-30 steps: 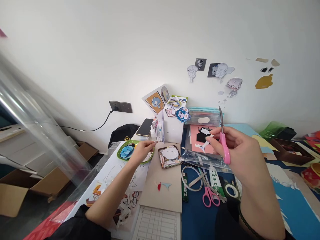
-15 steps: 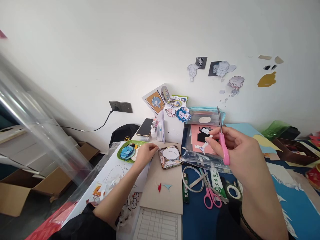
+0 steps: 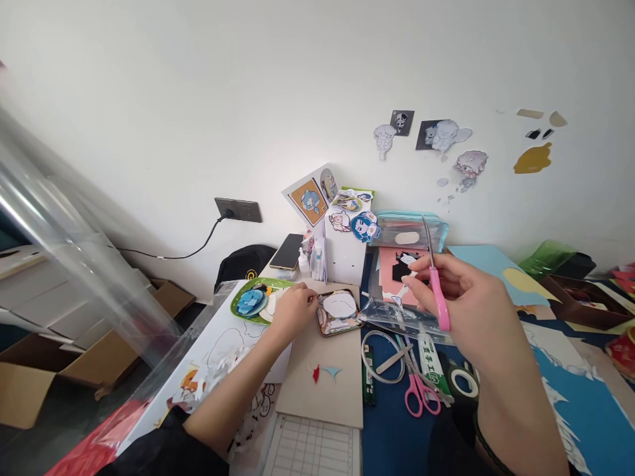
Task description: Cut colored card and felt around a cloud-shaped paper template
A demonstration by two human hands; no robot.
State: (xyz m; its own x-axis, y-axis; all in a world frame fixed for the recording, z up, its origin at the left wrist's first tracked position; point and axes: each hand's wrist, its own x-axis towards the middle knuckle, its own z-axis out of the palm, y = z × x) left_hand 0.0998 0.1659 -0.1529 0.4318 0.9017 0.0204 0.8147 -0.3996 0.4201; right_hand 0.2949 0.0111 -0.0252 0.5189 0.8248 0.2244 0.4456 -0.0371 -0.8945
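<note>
My right hand (image 3: 459,291) is raised over the right part of the table, closed around the pink-handled scissors (image 3: 438,297), whose blades point up. A small white paper piece may be at its fingertips; its shape is unclear. My left hand (image 3: 296,307) hovers by the left edge of a small tin (image 3: 340,330) with a white oval paper in it. Its fingers are pinched together, and what they hold, if anything, is too small to name. Left of it lies a green tray (image 3: 238,311) with blue paper pieces (image 3: 251,301). Red (image 3: 316,374) and light blue (image 3: 331,372) scraps lie on the grey board (image 3: 317,396).
A second pair of pink scissors (image 3: 422,395), a white tape roll (image 3: 464,382) and a glue tube (image 3: 430,360) lie at the right. Behind stand small bottles (image 3: 303,263) and a clear pouch (image 3: 407,231). Blue paper (image 3: 590,410) is at the far right.
My right hand has shifted slightly left with the scissors. My left hand has turned a little, its fingers still near the tin. The view has moved slightly.
</note>
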